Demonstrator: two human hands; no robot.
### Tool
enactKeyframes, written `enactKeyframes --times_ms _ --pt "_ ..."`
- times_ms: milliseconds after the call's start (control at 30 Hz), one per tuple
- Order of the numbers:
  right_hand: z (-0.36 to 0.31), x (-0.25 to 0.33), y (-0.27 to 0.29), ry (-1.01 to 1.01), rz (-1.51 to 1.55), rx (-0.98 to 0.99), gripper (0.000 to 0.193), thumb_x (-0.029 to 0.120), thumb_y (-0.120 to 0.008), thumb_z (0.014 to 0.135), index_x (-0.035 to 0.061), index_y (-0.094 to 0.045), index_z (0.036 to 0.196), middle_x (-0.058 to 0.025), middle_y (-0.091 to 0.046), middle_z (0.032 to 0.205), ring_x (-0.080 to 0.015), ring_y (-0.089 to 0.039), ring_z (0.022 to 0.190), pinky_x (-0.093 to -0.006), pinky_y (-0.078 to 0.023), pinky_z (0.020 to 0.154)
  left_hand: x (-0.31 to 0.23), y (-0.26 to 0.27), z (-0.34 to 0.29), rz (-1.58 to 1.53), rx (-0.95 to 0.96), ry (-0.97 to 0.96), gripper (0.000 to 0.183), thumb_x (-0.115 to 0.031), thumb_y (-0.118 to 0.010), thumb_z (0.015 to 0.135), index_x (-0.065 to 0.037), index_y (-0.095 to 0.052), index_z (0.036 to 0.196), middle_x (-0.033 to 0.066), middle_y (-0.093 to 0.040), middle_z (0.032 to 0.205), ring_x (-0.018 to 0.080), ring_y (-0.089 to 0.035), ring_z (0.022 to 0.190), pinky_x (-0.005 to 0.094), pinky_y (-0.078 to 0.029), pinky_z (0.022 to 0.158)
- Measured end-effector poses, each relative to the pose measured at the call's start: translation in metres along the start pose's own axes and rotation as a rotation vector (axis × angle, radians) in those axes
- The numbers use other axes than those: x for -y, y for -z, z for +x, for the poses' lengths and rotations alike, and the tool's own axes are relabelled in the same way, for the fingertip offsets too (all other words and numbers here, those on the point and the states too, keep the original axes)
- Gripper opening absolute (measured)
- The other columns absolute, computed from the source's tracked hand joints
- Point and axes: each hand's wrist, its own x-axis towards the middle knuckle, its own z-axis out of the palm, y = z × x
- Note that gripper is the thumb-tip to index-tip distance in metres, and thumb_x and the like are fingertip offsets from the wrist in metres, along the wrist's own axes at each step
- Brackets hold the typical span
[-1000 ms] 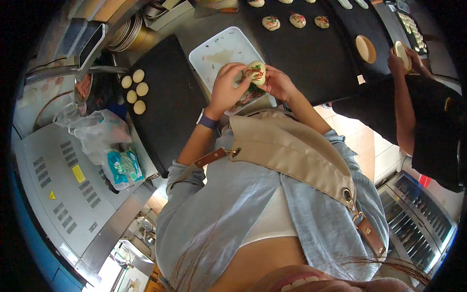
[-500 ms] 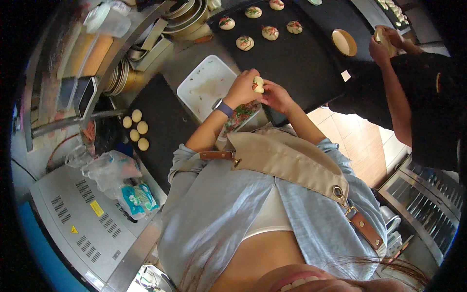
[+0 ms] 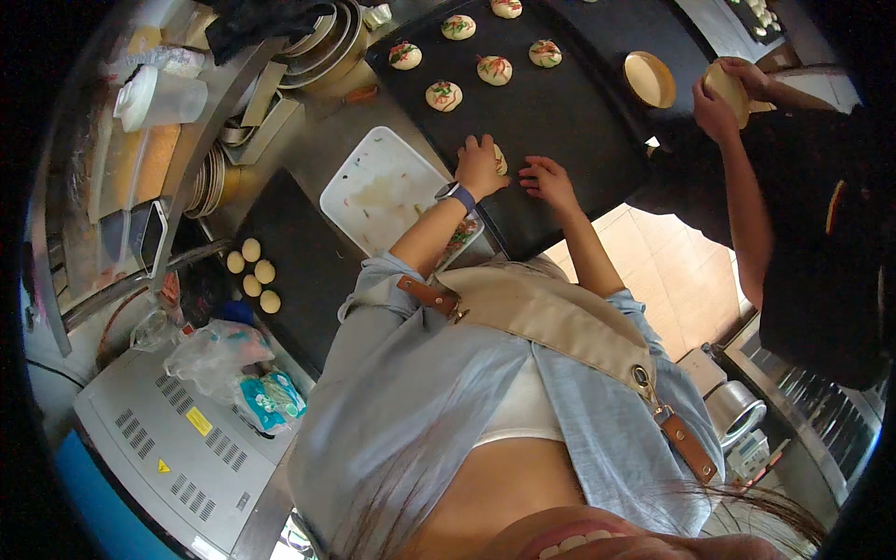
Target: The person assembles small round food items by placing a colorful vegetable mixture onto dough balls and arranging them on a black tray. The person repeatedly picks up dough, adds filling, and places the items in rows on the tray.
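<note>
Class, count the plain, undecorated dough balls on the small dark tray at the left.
4, clustered at the small dark tray's left edge. Others may sit hidden behind the person's shoulder.

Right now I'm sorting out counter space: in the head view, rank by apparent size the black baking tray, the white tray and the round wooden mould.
1. black baking tray
2. white tray
3. round wooden mould
The fisheye bends sizes, but the gaps are plain.

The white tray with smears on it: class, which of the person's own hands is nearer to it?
Left. The left hand, resting on a dough piece on the black baking sheet, is just right of the white tray. The right hand lies farther right, on the sheet.
</note>
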Motion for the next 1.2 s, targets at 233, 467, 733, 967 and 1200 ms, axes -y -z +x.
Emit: enactKeyframes --times_ms 233,467,733,967,1200 --pt "0.014 -0.011 -0.003 0.031 -0.021 -0.019 0.031 0.019 -0.052 0.095 0.0054 -0.06 0.121 -0.0068 -0.067 0.104 -0.015 -0.064 0.086 -0.0273 -0.05 0.069 0.038 -0.018 0.01 -0.42 0.042 0.035 0.087 -0.03 -0.086 0.063 0.003 -0.042 0.13 0.0226 -0.054 0.117 0.0339 -0.057 0.106 0.0392 -0.05 0.087" --pt "0.031 -0.029 -0.017 0.164 -0.175 -0.058 0.027 0.016 -0.056 0.093 0.0055 -0.065 0.116 -0.0044 -0.067 0.106 -0.0163 -0.061 0.091 -0.0291 -0.048 0.079 0.037 -0.015 0.003 -0.85 0.229 0.283 0.081 -0.043 -0.084 0.067 0.004 -0.052 0.124 0.0233 -0.061 0.116 0.0309 -0.061 0.106 0.0391 -0.049 0.091" --pt "-0.008 0.011 -0.067 0.462 -0.05 -0.036 0.025 0.01 -0.059 0.092 0.0007 -0.062 0.115 -0.0044 -0.065 0.106 -0.0131 -0.059 0.091 -0.0265 -0.047 0.08 0.131 0.021 -0.071 -0.552 -0.708 0.057 0.051 -0.009 -0.067 0.074 0.0 -0.049 0.121 0.0227 -0.055 0.112 0.0394 -0.052 0.106 0.0451 -0.044 0.092" --pt "-0.057 -0.005 -0.127 0.463 -0.222 0.363 0.024 0.0 -0.055 0.09 -0.0005 -0.058 0.114 -0.0079 -0.063 0.107 -0.0141 -0.06 0.095 -0.0264 -0.048 0.081 0.311 0.114 -0.248 -0.051 -1.047 0.973 0.064 -0.022 -0.076 0.065 0.002 -0.052 0.119 0.0242 -0.056 0.112 0.0414 -0.051 0.106 0.0484 -0.043 0.093" --pt "-0.072 -0.012 -0.145 0.293 -0.376 0.47 0.031 0.006 -0.059 0.088 -0.0012 -0.057 0.118 -0.0065 -0.067 0.094 -0.012 -0.061 0.08 -0.0238 -0.046 0.069 0.413 0.125 -0.324 -0.095 -0.91 1.389 0.079 -0.033 -0.081 0.067 -0.001 -0.044 0.128 0.026 -0.045 0.124 0.0446 -0.046 0.114 0.0523 -0.046 0.092"
